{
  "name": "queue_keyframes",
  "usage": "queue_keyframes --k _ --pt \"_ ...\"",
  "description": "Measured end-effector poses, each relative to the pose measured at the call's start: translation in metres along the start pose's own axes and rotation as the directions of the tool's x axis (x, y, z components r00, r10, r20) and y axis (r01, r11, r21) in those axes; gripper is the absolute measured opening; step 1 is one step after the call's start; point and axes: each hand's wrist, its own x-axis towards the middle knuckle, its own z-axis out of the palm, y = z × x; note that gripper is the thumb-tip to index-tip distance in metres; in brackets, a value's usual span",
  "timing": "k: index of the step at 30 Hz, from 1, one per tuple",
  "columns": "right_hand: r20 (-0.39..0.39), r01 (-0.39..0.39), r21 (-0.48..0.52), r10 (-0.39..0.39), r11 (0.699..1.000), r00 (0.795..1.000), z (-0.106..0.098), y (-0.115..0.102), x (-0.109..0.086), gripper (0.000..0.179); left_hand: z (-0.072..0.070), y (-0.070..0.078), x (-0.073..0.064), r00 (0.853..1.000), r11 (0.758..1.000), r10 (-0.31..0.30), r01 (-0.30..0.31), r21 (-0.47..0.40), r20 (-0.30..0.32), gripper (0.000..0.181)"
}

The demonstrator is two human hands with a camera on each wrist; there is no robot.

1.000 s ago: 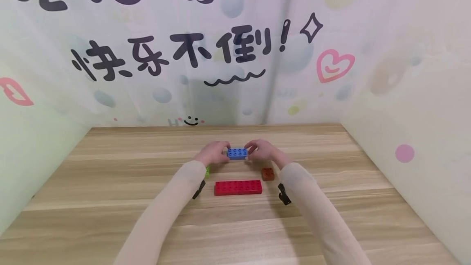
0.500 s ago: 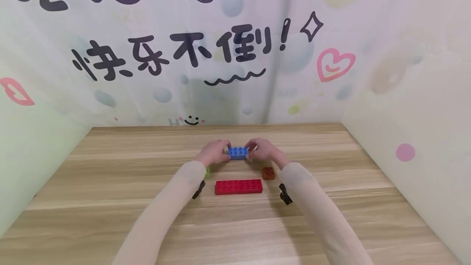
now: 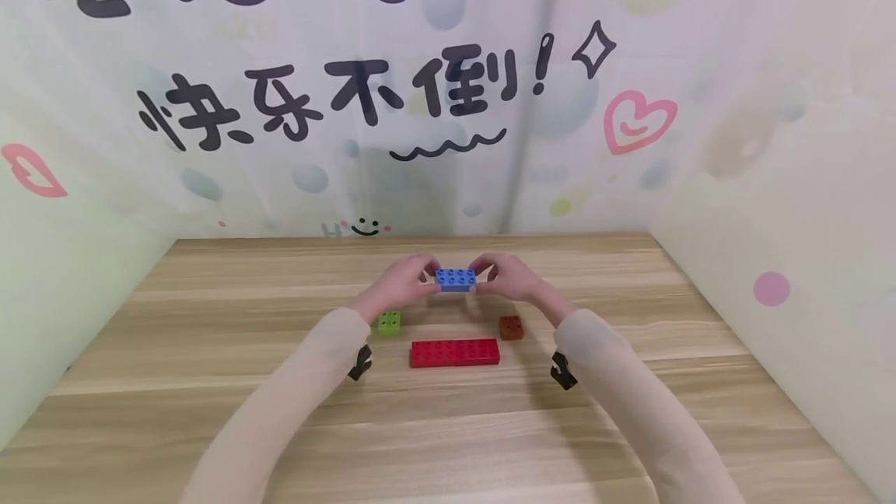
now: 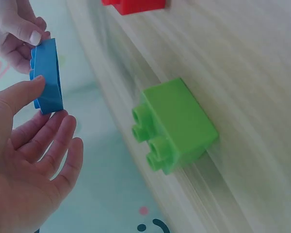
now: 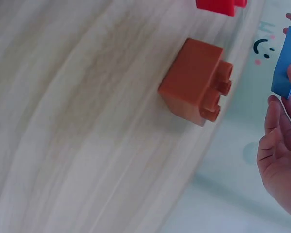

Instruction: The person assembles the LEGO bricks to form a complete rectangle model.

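Observation:
A blue toy building brick (image 3: pixel 455 279) with two rows of studs is held level between both hands, raised off the table. My left hand (image 3: pixel 404 283) pinches its left end between thumb and fingers. At its right end my right hand (image 3: pixel 509 278) pinches it the same way. The left wrist view shows the blue brick (image 4: pixel 47 77) from the side, thumb on its near face. Nearer than the hands lie a green square brick (image 3: pixel 389 323) on the left, a brown square brick (image 3: pixel 512 327) on the right, and a long red brick piece (image 3: pixel 455 353) between them.
The wooden tabletop (image 3: pixel 448 426) runs back to a printed curtain (image 3: pixel 294 193) with black lettering. Pale walls close in the left and right sides. A small black clasp-like item (image 3: pixel 563 372) shows at the right wrist, with a similar one at the left.
Both hands have lifted the blue brick up off the table. The left arm has shifted outward, so the green brick now shows fully. The other bricks have stayed put.

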Motion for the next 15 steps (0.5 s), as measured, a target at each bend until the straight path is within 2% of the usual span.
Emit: queue_keyframes --k 8,15 --pt "-0.010 0.136 0.024 -0.136 0.990 0.991 -0.001 -0.011 -0.017 0.035 -0.003 -0.001 -0.015 0.994 0.994 0.102 -0.102 -0.023 -0.027 0.029" --pt "0.004 0.178 0.025 -0.178 0.984 0.984 0.002 -0.018 -0.030 0.036 -0.002 0.009 -0.032 0.993 0.990 0.117 -0.118 -0.079 -0.021 0.029"
